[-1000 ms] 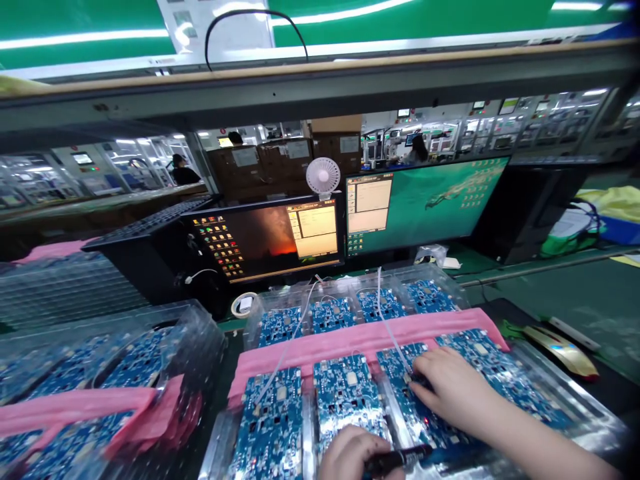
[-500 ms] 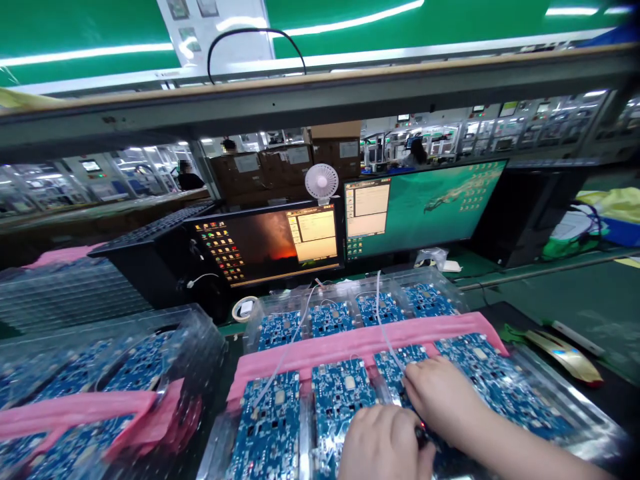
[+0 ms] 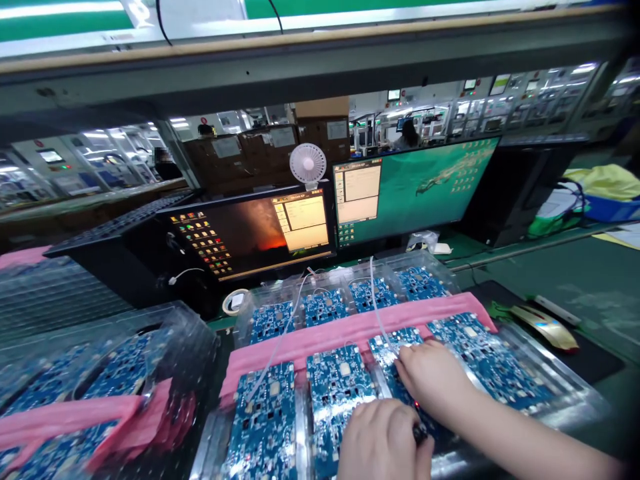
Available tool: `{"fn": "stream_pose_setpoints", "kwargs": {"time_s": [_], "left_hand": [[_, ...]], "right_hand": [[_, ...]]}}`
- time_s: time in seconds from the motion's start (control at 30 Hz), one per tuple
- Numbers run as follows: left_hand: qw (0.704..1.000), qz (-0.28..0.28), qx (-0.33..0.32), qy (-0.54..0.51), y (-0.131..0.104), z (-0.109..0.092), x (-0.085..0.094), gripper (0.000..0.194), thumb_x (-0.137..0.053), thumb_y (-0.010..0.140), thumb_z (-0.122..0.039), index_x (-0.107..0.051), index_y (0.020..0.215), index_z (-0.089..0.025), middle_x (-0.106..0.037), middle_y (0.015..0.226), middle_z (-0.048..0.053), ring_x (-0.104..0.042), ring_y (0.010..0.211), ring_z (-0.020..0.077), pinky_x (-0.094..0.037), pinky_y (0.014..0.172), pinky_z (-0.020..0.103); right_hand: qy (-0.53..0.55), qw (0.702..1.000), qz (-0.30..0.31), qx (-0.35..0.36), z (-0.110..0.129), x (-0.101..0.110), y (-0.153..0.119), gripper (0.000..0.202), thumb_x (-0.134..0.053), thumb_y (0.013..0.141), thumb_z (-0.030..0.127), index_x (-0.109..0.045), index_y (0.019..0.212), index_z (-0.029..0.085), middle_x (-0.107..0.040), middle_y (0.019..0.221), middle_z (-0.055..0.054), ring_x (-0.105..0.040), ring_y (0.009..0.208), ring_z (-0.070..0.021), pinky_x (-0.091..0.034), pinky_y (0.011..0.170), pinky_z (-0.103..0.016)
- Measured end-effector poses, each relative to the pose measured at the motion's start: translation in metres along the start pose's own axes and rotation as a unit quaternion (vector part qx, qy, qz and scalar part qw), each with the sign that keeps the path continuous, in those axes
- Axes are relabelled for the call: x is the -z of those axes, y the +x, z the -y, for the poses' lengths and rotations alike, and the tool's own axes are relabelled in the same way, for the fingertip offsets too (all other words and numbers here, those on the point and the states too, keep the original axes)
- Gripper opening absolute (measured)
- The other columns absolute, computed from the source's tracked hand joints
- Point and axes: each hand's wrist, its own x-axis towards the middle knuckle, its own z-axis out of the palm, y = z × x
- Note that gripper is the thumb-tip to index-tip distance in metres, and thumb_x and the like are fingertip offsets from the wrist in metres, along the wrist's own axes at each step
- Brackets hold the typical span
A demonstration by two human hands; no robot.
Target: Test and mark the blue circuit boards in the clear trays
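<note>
your left hand (image 3: 383, 440) is curled, fingers folded round a dark object (image 3: 420, 432), with only its end showing at the right. just beyond and to the right, your right hand (image 3: 433, 373) bends its fingers down over the third board (image 3: 393, 340) from the left in the near row, beside the low end of a white cable (image 3: 374, 293); whether it pinches the cable you cannot tell, as the fingertips are hidden. a small red light (image 3: 417, 403) glows between your hands. that near row of four blue boards sits in a clear tray (image 3: 575, 403), and a pink strip (image 3: 360, 327) lies across the tray, with four more boards beyond it. to the left is a second tray (image 3: 200, 327) of boards; to the right, a gold mouse (image 3: 550, 328) rests on a dark mat (image 3: 597, 363). farther off stand two lit screens, left (image 3: 245, 233) and right (image 3: 425, 187), with a small white fan (image 3: 307, 163) above the left one and brown cartons (image 3: 280, 153) behind.
</note>
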Motion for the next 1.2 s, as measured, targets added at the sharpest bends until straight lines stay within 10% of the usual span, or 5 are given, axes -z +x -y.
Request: {"fn": "stream_pose_setpoints", "kwargs": {"time_s": [0.53,0.73,0.93,1.2], "left_hand": [[1.0,0.006,-0.024,0.001,-0.004,-0.003,0.0,0.019,-0.046,0.07,-0.012,-0.044,0.088,-0.017,-0.054,0.076,0.004,-0.053,0.066,0.0198,-0.048,0.059,0.038],[0.999,0.028,-0.016,0.0,-0.005,-0.003,-0.002,0.013,-0.047,0.072,-0.016,-0.045,0.086,-0.017,-0.054,0.074,0.003,-0.053,0.064,0.0192,-0.048,0.056,0.036],[1.0,-0.004,-0.022,-0.017,-0.005,0.002,-0.006,0.009,-0.046,0.076,-0.021,-0.048,0.084,-0.017,-0.055,0.072,0.003,-0.053,0.062,0.0175,-0.046,0.052,0.032],[0.996,-0.082,-0.021,-0.012,-0.006,0.005,-0.013,0.017,-0.038,0.082,-0.026,-0.053,0.078,-0.017,-0.056,0.066,0.001,-0.052,0.054,0.0138,-0.04,0.048,0.026]], "right_hand": [[-0.017,1.0,0.015,-0.009,-0.004,0.0,-0.007,0.02,-0.042,0.083,0.014,-0.052,0.066,0.016,-0.055,0.058,-0.005,-0.053,0.057,-0.0223,-0.029,0.056,-0.029],[0.137,0.989,-0.002,-0.052,-0.02,0.003,-0.002,0.027,-0.036,0.087,0.026,-0.044,0.063,0.018,-0.051,0.055,0.0,-0.049,0.053,-0.0173,-0.025,0.049,-0.025],[0.354,0.934,-0.044,-0.027,-0.058,0.017,0.025,0.024,-0.038,0.086,0.036,-0.051,0.075,0.019,-0.056,0.072,0.001,-0.052,0.068,-0.0156,-0.036,0.06,-0.023],[0.271,0.96,-0.047,0.049,-0.077,0.01,0.094,0.024,-0.039,0.084,0.034,-0.056,0.079,0.017,-0.058,0.077,-0.002,-0.052,0.072,-0.0167,-0.037,0.065,-0.024]]}}
